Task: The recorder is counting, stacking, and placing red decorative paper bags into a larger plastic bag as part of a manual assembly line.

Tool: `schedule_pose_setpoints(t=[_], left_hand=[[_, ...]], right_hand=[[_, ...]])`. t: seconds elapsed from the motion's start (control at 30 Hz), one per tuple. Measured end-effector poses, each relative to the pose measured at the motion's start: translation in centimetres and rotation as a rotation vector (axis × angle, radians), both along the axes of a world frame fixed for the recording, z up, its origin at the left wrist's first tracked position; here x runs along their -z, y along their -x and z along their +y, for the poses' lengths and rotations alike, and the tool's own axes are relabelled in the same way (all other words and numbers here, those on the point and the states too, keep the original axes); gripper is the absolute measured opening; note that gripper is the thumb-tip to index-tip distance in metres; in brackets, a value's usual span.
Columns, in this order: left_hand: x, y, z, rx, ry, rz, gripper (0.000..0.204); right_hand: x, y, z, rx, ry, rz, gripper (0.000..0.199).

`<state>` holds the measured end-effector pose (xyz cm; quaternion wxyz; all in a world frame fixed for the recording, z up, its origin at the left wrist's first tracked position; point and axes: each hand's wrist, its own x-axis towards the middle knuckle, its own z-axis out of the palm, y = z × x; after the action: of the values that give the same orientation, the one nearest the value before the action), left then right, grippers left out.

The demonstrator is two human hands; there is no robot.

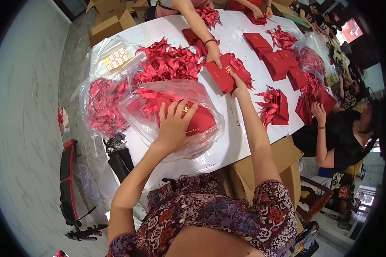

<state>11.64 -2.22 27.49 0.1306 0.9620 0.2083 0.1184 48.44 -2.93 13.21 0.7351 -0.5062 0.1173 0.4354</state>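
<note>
My left hand (172,130) lies with fingers spread on a stack of red pouches (206,122) with gold print, inside a clear plastic bag (203,92). Red ribbons show in the bag beside the pouches. Farther right, my right hand (241,84) grips the near right edge of another stack of red pouches (221,78), thumb on top. A co-worker's hand (213,55), reaching from across the table, holds the far edge of that same stack. Red ribbons stick out behind it.
A heap of red ribbons (169,64) and a bagged pile of ribbons (105,105) are at left on the white table (231,137). Stacked red pouches (275,65) lie at right, where another person's hand (318,112) works. An open cardboard box (268,165) stands against the near edge.
</note>
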Motion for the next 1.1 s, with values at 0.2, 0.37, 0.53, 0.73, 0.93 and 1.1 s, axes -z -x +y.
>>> schedule_pose_setpoints(t=[0.2, 0.37, 0.53, 0.73, 0.93, 1.1], left_hand=[[-0.2, -0.5, 0.1, 0.016, 0.024, 0.018, 0.086], [0.1, 0.1, 0.3, -0.018, 0.013, 0.043, 0.087], [0.5, 0.0, 0.2, 0.001, -0.017, -0.029, 0.088], [0.7, -0.4, 0.1, 0.025, -0.076, -0.101, 0.087], [0.7, -0.4, 0.1, 0.03, -0.116, -0.126, 0.085], [0.7, -0.4, -0.1, 0.028, -0.116, -0.123, 0.084]], right_hand=[[3.6, -1.7, -2.0, 0.137, -0.101, -0.287, 0.066], [0.3, 1.6, -6.8, -0.086, 0.153, -0.821, 0.066], [-7.9, 7.6, -13.6, -0.535, 0.941, -1.409, 0.072], [-6.9, 13.7, -15.6, -0.739, 0.993, -1.545, 0.072], [-6.2, 14.7, -15.4, -0.643, 1.018, -1.694, 0.078], [-5.9, 15.3, -14.4, -0.511, 1.055, -1.822, 0.081]])
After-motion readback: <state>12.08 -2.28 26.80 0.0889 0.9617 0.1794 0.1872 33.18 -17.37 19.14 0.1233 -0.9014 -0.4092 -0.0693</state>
